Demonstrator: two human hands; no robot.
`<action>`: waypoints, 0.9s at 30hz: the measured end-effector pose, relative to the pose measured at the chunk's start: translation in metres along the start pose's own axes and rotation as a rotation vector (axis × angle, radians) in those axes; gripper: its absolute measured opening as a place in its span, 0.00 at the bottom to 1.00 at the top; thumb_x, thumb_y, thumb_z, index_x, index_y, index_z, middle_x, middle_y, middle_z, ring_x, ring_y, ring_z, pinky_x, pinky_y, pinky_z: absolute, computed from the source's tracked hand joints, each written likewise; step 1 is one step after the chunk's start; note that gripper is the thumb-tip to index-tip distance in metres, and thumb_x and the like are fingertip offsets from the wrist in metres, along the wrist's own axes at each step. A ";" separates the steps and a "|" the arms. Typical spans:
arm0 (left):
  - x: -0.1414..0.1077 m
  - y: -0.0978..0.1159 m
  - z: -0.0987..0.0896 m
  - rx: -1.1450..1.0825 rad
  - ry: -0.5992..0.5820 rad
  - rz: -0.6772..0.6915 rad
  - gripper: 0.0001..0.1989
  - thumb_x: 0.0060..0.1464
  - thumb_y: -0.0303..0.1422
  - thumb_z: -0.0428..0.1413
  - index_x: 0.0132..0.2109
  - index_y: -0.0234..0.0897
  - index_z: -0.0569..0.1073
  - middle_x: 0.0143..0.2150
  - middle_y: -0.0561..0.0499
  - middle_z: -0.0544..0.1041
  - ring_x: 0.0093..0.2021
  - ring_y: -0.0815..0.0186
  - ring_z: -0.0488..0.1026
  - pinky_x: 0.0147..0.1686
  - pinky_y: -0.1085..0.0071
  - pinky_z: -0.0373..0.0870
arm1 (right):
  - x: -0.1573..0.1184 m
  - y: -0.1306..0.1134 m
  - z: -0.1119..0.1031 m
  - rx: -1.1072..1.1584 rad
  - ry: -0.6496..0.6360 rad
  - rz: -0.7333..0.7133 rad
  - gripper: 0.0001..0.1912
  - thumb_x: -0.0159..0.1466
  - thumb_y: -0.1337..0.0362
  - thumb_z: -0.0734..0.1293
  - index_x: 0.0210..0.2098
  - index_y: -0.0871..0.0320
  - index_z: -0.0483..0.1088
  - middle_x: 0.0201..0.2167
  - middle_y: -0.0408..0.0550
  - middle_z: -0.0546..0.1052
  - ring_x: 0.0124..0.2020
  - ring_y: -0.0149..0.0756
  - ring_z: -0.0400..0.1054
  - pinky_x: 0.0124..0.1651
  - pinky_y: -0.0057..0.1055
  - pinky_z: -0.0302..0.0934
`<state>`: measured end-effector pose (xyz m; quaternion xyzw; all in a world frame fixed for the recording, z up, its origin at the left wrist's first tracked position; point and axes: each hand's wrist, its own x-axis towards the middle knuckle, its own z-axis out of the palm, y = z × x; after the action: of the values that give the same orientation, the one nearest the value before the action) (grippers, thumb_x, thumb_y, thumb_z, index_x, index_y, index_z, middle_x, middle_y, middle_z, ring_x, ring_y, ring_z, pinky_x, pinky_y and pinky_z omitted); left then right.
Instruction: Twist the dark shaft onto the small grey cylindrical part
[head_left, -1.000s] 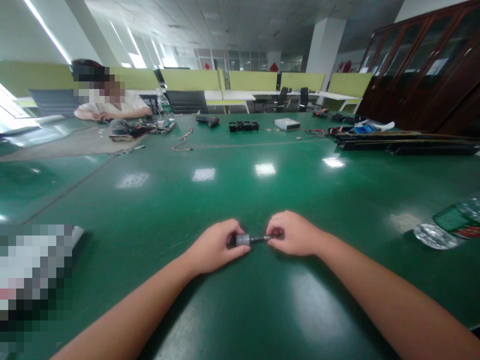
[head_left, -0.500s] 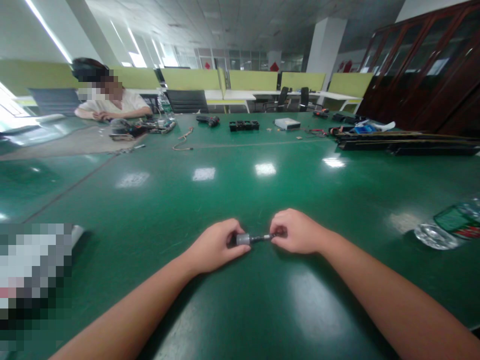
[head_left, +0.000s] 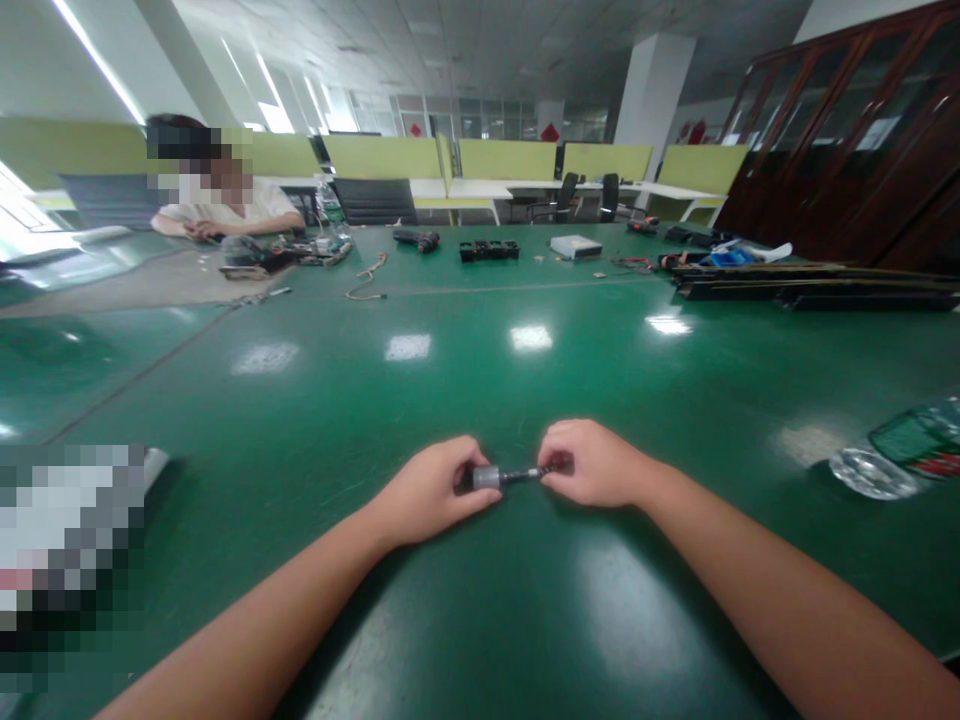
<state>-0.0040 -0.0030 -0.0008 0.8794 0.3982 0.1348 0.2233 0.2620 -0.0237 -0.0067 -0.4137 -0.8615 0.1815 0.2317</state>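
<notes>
A small grey metal cylinder (head_left: 487, 478), perhaps a little motor, lies sideways low over the green table (head_left: 465, 400). My left hand (head_left: 439, 490) is closed around its left end, with the thumb in front and the fingers behind. From its right side runs a thin dark stem (head_left: 517, 476) with a pale band near the far end. My right hand (head_left: 589, 462) pinches that end between thumb and fingertips. Fingers partly hide both ends, and I cannot tell whether the stem is a shaft or bundled wires.
A clear plastic bottle (head_left: 892, 455) lies at the right; a blurred-out box-like thing (head_left: 67, 540) is at the left. Along the far side are a power drill (head_left: 417, 241), a black slotted part (head_left: 489, 250), a white box (head_left: 576, 247) and dark rails (head_left: 810, 285). Across the table sits a person (head_left: 225, 205).
</notes>
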 end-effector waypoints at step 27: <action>0.002 0.000 0.003 0.004 0.018 0.008 0.15 0.55 0.45 0.60 0.38 0.38 0.72 0.31 0.53 0.73 0.30 0.66 0.69 0.30 0.72 0.60 | 0.013 -0.009 0.027 0.205 0.070 0.046 0.10 0.57 0.71 0.72 0.40 0.59 0.78 0.34 0.46 0.78 0.34 0.32 0.70 0.39 0.28 0.62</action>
<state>-0.0015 -0.0021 -0.0028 0.8802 0.3969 0.1426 0.2177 0.2341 -0.0222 -0.0211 -0.4137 -0.8199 0.2596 0.2987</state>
